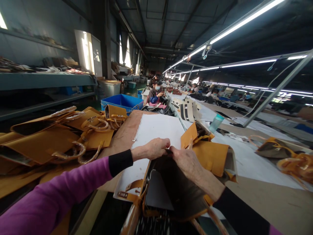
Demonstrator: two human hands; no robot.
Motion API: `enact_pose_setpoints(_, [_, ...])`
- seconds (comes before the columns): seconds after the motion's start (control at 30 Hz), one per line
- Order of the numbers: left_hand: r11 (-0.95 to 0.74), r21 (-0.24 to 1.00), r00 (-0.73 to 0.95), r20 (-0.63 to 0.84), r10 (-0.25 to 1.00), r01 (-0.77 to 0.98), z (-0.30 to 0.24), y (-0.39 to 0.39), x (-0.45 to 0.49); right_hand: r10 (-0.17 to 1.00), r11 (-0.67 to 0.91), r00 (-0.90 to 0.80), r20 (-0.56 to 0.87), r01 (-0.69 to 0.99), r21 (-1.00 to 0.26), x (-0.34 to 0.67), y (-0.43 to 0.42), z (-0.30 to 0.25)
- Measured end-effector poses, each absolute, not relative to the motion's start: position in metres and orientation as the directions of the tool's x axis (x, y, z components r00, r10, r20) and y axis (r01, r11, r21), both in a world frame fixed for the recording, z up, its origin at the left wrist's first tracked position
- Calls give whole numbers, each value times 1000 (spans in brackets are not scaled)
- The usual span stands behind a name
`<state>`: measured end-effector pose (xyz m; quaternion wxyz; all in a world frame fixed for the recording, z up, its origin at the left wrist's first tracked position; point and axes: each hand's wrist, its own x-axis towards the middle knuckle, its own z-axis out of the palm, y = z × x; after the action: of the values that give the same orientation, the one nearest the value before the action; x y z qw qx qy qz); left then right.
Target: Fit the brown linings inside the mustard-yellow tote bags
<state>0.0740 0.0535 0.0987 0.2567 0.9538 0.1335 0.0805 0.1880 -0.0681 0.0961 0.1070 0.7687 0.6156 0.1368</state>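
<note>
Both hands met at the top edge of an open tan handbag that stood tilted toward the person, its dark lining facing up. The left hand was curled, fingers pressed together, pinching the far rim of the bag's mouth; the right hand did the same just beside it, thumb and fingers closed on the same rim, so the two grips nearly touched. Held that way, the edge seemed to be kept taut between them, probably so the lining or rim could be worked or checked. What small item, if any, sat between the fingertips could not be made out.

Below the left hand a strap with a metal buckle hung off the bag's side. Beyond the hands lay a white sheet on the desk, likely to guard the leather from scuffs. Just past the right hand another tan bag lay on its side, within easy reach. Well out to the left of the left hand a heap of tan bags with wrapped handles was stacked. Farther off stood a blue crate, and other people sat working along the line.
</note>
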Motion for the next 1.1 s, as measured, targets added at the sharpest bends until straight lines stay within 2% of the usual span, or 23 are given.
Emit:
enact_pose_setpoints(0.13, [-787, 548, 914, 92, 394, 284, 107, 32, 55, 960, -281, 263, 102, 906, 315, 190, -82, 108])
enact_pose_setpoints(0.2, [-770, 572, 885, 152, 439, 283, 107, 14, 40, 941, -339, 320, 114, 902, 266, 195, -91, 111])
enact_pose_setpoints(0.3, [-779, 575, 871, 217, 440, 251, 97, -15, 17, 911, -413, 401, 101, 892, 182, 204, -104, 110])
enact_pose_setpoints(0.47, [-736, 566, 857, 98, 506, 370, 78, -19, -1, 894, -447, 439, 93, 887, 116, 209, -116, 108])
enact_pose_setpoints(0.53, [-704, 626, 880, 60, 472, 335, 77, 4, 0, 899, -436, 427, 96, 889, 138, 206, -121, 110])
enact_pose_setpoints(0.63, [-577, 789, 960, -58, 273, 212, 79, 50, 7, 909, -416, 405, 96, 888, 194, 204, -128, 114])
enact_pose_setpoints(0.73, [-449, 875, 977, -107, 183, 180, 78, 80, 15, 916, -400, 387, 104, 887, 229, 206, -132, 113])
enact_pose_setpoints(0.87, [-347, 924, 978, -100, 185, 160, 72, 83, 17, 927, -373, 358, 111, 913, 166, 216, -134, 102])
enact_pose_setpoints(1.0, [-309, 928, 948, -114, 297, 209, 66, 73, 10, 942, -317, 307, 135, 947, 59, 227, -134, 90])
enact_pose_setpoints(1.1, [-344, 911, 931, -97, 353, 226, 66, 69, 7, 944, -282, 286, 166, 958, -44, 231, -133, 85])
